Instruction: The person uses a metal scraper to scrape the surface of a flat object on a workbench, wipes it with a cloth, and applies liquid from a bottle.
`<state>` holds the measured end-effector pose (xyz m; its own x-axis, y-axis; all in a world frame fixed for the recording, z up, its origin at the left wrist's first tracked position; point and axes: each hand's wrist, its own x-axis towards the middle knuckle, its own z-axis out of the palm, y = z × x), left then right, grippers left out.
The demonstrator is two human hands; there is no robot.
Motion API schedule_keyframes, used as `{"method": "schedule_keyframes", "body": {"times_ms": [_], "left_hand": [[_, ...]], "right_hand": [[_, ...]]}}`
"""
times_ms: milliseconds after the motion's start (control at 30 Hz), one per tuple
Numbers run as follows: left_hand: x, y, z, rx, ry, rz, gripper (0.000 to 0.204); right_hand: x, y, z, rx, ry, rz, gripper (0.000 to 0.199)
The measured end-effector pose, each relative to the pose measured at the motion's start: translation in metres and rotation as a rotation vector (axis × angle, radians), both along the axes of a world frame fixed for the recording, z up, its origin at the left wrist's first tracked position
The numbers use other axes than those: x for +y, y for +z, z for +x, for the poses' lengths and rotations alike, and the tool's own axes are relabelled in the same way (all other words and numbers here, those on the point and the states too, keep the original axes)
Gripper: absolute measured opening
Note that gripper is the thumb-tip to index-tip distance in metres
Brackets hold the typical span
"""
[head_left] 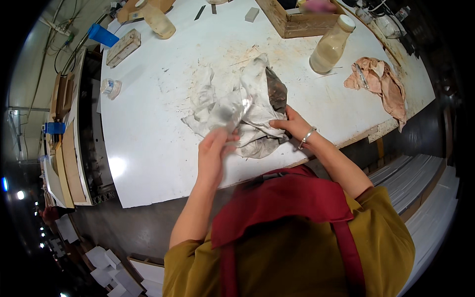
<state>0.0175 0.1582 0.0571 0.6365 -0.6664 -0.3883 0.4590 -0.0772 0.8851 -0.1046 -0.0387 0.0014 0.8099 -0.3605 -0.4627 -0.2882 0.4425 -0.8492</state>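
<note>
A crumpled, stained white cloth (255, 81) lies bunched on the white tabletop in front of me, with a dark brown-grey patch at its right side. My right hand (293, 126) grips the cloth's right edge, thumb on top and fingers partly hidden beneath. A silver bracelet circles that wrist. My left hand (216, 147) is closed over the cloth's near left part, smeared by motion. From it a thin, shiny, blade-like tool (245, 108) points up and right across the cloth; blur hides its exact kind.
Cloudy bottles stand at right (328, 47) and far left (159, 22). A wooden box (297, 30) sits at the back. A peach cloth (381, 84) lies right. At left are a blue cup (102, 35), a worn block (123, 48) and a small tub (111, 88). Debris dots the table (148, 163).
</note>
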Motion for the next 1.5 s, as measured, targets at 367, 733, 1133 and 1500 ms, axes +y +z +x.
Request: {"method": "schedule_keyframes", "body": {"times_ms": [367, 733, 1133, 1500], "left_hand": [[-0.037, -0.044, -0.017, -0.129, -0.120, 0.081, 0.023], [-0.066, -0.077, -0.033, 0.020, -0.254, 0.073, 0.018], [-0.032, -0.043, -0.031, -0.115, -0.379, 0.113, 0.023], [-0.062, -0.057, -0.030, 0.034, -0.546, 0.127, 0.024]], "right_hand": [[0.011, 0.016, -0.043, 0.184, -0.050, -1.521, 0.056], [0.016, 0.020, -0.020, -0.067, -0.145, -1.152, 0.014], [-0.004, -0.007, -0.021, 0.138, 0.031, -1.503, 0.018], [-0.205, 0.056, -0.019, -0.102, -0.651, -1.072, 0.077]]}}
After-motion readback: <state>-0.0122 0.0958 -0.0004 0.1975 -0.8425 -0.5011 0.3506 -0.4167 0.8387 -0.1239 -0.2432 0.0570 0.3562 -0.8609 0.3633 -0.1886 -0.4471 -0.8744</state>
